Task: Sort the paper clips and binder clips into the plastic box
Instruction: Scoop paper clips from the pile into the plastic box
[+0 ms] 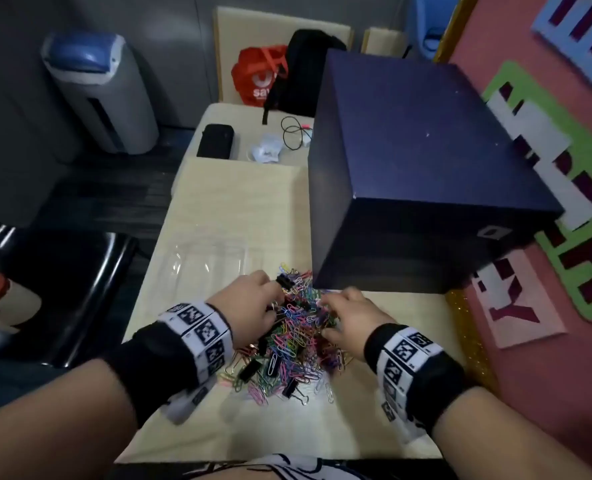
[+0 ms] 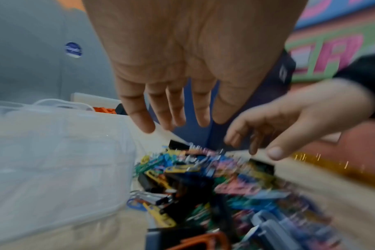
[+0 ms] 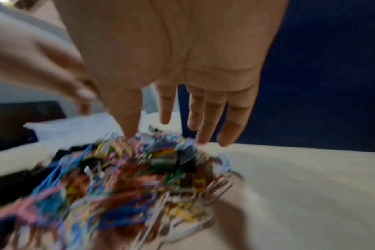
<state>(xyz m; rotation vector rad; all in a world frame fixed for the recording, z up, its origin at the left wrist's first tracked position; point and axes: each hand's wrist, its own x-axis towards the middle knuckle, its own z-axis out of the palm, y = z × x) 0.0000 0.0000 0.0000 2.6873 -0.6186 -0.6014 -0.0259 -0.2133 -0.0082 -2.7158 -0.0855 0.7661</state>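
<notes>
Mixed heap of paper clips (image 1: 296,336) and black binder clips (image 1: 251,368) on the counter (image 1: 239,216), just in front of the big dark blue box (image 1: 426,174). Clear plastic box (image 1: 208,258) beside the heap, on its left and a little farther away, apparently with nothing in it yet, so sorting judged barely begun.

Left hand (image 1: 249,303) over the heap's left far edge, fingers (image 2: 139,115) straight and spread in the wrist view, gripping nothing there; a black binder clip (image 1: 284,282) right at the fingertips in the head view, but contact impossible to confirm. Right hand (image 1: 348,318) over the heap's right side, fingers (image 3: 206,121) straight and slightly parted, tips at or just above the clips, holding nothing.

To do this step well:
- Pick out binder clips first: bigger, dark, easy to pinch by the body.
- Lift slowly; wire clips likely hooked together and apt to trail out in chains.
- Spread the heap flat with open fingers rather than digging.
- Keep each kind to its own compartment of the plastic box; dividers barely visible through the clear plastic, so check before dropping.
- Mind clips sliding off the counter's near edge.
</notes>
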